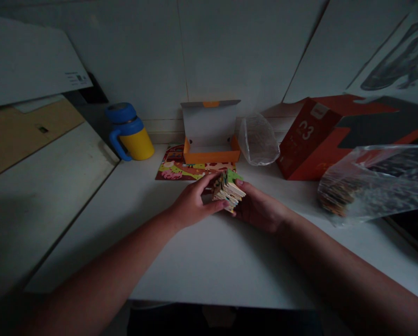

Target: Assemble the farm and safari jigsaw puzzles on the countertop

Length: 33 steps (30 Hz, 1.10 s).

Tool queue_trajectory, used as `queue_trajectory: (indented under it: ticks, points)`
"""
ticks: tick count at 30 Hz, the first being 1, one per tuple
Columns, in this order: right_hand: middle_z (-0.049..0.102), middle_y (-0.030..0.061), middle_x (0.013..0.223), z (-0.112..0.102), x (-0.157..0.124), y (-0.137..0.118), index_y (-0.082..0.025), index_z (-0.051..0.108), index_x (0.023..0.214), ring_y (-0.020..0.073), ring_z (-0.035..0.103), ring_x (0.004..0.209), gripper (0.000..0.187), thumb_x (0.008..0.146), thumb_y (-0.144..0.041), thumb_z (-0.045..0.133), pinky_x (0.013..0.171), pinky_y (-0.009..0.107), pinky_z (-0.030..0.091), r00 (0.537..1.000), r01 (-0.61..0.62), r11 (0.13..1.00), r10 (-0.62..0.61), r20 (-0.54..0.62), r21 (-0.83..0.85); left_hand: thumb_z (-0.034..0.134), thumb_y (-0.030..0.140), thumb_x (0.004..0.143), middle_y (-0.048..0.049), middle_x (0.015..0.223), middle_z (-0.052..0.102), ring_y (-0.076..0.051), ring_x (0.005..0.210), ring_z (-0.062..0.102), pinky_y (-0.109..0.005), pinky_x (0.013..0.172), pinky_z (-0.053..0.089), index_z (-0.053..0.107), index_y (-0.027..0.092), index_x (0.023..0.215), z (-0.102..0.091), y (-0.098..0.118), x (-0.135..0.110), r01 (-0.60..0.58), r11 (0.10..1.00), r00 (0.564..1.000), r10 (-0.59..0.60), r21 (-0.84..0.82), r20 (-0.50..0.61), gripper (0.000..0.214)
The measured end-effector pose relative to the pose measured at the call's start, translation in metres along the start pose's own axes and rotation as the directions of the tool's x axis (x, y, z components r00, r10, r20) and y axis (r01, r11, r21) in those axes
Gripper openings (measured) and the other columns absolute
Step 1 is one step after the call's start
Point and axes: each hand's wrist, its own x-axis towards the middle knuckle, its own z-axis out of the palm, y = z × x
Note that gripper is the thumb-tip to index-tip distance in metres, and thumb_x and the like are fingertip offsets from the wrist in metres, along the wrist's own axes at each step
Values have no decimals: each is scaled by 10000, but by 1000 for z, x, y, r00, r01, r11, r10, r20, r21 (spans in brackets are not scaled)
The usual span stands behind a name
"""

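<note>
There are two orange-red boxes (pixel 212 157) (pixel 302 140), two clear bags (pixel 259 142) (pixel 384 179), one mug (pixel 138 143), one stack (pixel 229 191), one picture board (pixel 183 173)

Arrangement about the carton (pixel 212 157): the carton stands on a sheet (pixel 195 172), which extends before it and to its left; behind it, a wall (pixel 212 60); to its left, past the sheet, a mug (pixel 139 143); just right of it, a plastic bag (pixel 260 140); farther right, a large box (pixel 309 135); right of it and nearer the viewer, a second bag (pixel 370 186); before it, a stack of pieces (pixel 227 190) between left hand (pixel 194 199) and right hand (pixel 260 205)
</note>
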Motion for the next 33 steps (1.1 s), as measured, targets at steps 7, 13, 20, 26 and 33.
queue_trajectory:
  ticks: [7,13,20,26,33]
  points:
    - [769,59,1113,3,-1,-3,-285,681,1215,183,692,820,443,952,-639,634,606,273,549,998,-57,995,57,6,77,585,502,1020,-129,1483,641,-293,1342,628,-431,1138,522,565,219,1489,-3,-3,1,29,999,998,-27,44,-56,548]
    - [760,98,1124,3,0,-1,-246,675,1182,228,706,887,497,924,-669,651,659,311,561,998,40,993,-44,-33,-111,504,562,1040,-107,1455,665,-287,1373,596,-430,1185,467,611,207,1422,-5,6,2,59,993,995,-50,101,-91,532]
    - [711,141,1253,-3,-6,-4,-240,553,1351,304,692,1026,692,809,-566,834,892,433,552,862,347,390,-492,126,-853,377,543,1083,-110,1453,658,-266,1398,579,-479,1227,430,622,225,1383,-7,5,3,17,999,995,-13,32,-103,501]
    - [697,157,1287,-8,-1,4,-259,496,1396,337,691,1114,692,827,-490,813,933,455,541,868,312,196,-457,195,-930,481,546,1053,-132,1525,595,-278,1431,547,-506,1222,425,552,269,1450,-8,-1,2,50,997,999,-51,63,12,489]
    - [666,183,1328,-12,-2,-3,-234,485,1360,337,679,1167,724,806,-539,836,973,463,539,850,319,193,-491,190,-928,811,469,854,-168,1552,561,-356,1399,570,-605,1177,449,451,271,1538,-10,-8,2,24,969,990,-56,247,126,798]
